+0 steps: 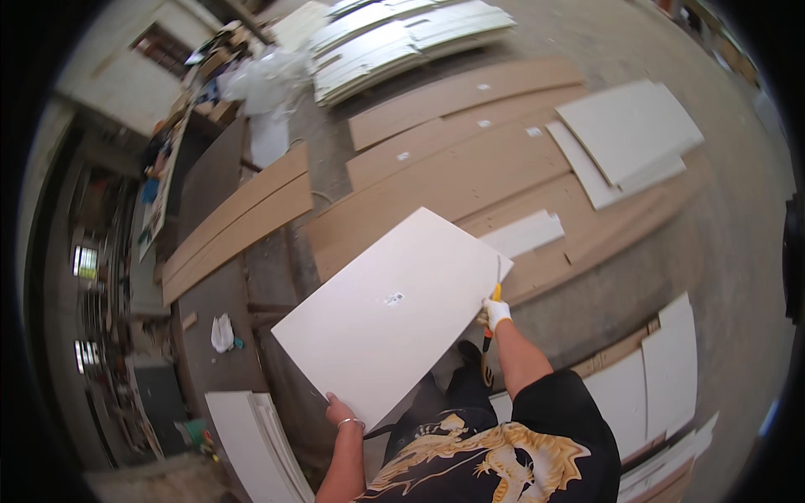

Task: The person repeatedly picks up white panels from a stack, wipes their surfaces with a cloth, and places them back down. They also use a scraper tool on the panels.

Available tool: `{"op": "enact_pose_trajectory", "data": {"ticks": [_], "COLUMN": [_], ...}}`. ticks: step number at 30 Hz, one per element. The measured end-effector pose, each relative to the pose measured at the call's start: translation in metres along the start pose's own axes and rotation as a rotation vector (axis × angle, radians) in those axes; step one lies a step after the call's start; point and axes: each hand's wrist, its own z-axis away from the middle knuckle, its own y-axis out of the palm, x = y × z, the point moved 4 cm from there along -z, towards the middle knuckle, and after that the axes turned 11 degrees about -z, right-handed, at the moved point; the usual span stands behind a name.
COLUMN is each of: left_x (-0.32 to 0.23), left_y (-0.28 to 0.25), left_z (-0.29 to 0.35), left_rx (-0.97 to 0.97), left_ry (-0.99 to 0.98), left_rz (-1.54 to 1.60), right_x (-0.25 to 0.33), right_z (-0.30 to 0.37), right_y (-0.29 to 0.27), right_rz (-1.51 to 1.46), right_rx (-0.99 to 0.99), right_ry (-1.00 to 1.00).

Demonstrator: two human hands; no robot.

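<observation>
A large white panel (377, 310) with a small label near its middle is held tilted in front of me. My left hand (338, 410), bare and with a bangle at the wrist, is closed on its lower left edge, thumb on top and the other fingers hidden beneath. At the panel's right edge, my right hand (495, 313) wears a white glove and is wrapped around a yellow air blow gun (496, 292). Its thin nozzle points away over the panel's right corner, and a hose hangs below the hand. Whether the right hand also touches the panel I cannot tell.
Brown boards (453, 176) lie beyond the panel, with white panels (633, 134) on them at the right. A white stack (411, 42) stands farther back. On my left, a dark bench (210, 327) bears brown strips. White boards (256, 444) stand near lower left, others (671, 369) lower right.
</observation>
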Motion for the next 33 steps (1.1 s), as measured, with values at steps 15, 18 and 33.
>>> {"op": "enact_pose_trajectory", "data": {"ticks": [15,18,33], "left_x": [0.154,0.214,0.613], "left_y": [-0.111,-0.162,-0.384], "left_z": [0.016,0.017,-0.093], "left_rx": [-0.293,-0.377,-0.569], "left_ry": [-0.196,-0.215,-0.617], "left_rz": [-0.034,0.060,0.021], "right_x": [-0.027,-0.021,-0.485], "right_z": [0.071,0.135,0.348], "right_y": [0.018,0.057,0.206], "right_rz": [0.236,0.390,0.734], "right_rx": [0.212,0.291,0.810], "right_ry": [-0.151,-0.151,0.105]}}
